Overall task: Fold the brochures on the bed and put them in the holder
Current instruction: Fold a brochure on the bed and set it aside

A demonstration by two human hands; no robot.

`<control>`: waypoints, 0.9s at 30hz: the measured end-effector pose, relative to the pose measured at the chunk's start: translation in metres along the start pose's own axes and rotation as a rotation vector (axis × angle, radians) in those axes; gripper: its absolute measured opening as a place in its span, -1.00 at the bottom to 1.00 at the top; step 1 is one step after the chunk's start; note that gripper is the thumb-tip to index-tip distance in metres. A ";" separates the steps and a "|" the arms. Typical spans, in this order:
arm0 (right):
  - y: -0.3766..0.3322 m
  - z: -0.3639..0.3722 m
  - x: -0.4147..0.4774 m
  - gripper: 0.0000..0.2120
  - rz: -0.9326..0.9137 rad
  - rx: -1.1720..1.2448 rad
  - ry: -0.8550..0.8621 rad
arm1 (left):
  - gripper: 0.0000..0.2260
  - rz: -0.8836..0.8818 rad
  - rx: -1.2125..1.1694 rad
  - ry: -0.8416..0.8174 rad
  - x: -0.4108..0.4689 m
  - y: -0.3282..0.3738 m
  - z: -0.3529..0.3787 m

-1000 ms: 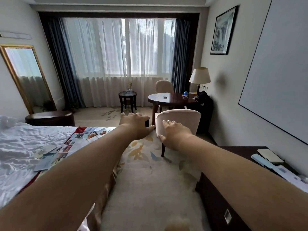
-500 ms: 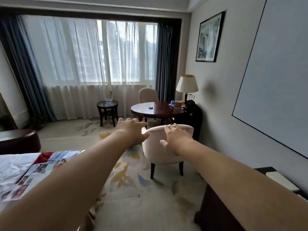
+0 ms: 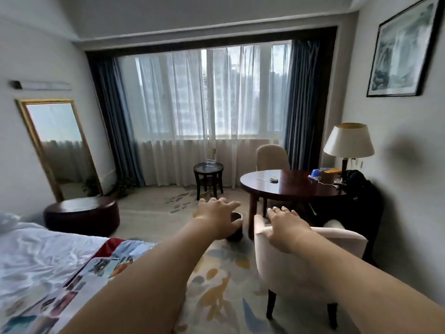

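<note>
Both my arms stretch forward over the carpet. My left hand (image 3: 218, 216) hangs in the air with loosely curled fingers and holds nothing. My right hand (image 3: 287, 222) is spread open, palm down, above the back of a beige armchair (image 3: 301, 268). Large colourful brochures (image 3: 72, 292) lie unfolded along the edge of the white bed (image 3: 36, 256) at the lower left, well behind both hands. A clear holder (image 3: 211, 160) stands on a small dark round side table (image 3: 208, 174) by the curtains, far from my hands.
A round wooden table (image 3: 289, 184) with small items and a second chair (image 3: 272, 157) stand at right, with a lamp (image 3: 348, 143) beyond. A dark round ottoman (image 3: 81, 215) and a gold-framed mirror (image 3: 57, 148) are at left. A small dark bin (image 3: 236, 225) sits on the patterned carpet.
My view has swung back left and tilted up, bringing the mirror, the ottoman and more of the bed back in. Both hands stay outstretched and hold nothing.
</note>
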State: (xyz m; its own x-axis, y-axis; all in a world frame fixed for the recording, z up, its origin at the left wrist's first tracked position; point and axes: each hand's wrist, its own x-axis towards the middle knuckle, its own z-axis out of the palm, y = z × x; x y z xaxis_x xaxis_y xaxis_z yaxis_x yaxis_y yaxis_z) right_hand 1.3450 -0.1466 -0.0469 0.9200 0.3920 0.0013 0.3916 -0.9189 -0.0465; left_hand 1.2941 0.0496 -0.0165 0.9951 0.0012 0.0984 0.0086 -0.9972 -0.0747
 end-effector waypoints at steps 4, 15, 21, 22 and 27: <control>-0.019 0.001 0.089 -0.39 -0.119 0.012 -0.019 | -0.44 -0.148 -0.043 0.003 0.048 -0.050 0.016; -0.195 0.047 0.282 -0.63 -0.538 -0.103 0.054 | -0.44 -0.577 -0.039 -0.100 0.075 -0.279 0.100; -0.349 0.055 0.347 -0.54 -0.749 -0.210 0.039 | -0.43 -0.833 -0.110 -0.137 0.033 -0.407 0.129; -0.374 0.057 0.352 -0.54 -0.787 -0.204 0.030 | -0.43 -0.876 -0.119 -0.149 0.026 -0.425 0.132; -0.487 0.068 0.363 -0.49 -1.009 -0.184 0.039 | -0.42 -1.061 -0.176 -0.142 -0.012 -0.500 0.138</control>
State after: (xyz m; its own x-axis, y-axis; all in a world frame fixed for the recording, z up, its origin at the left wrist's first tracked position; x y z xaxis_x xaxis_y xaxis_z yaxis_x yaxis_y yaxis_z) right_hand 1.4871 0.4463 -0.0913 0.1593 0.9871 -0.0126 0.9766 -0.1557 0.1482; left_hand 1.2910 0.5585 -0.1172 0.4908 0.8668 -0.0883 0.8687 -0.4791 0.1255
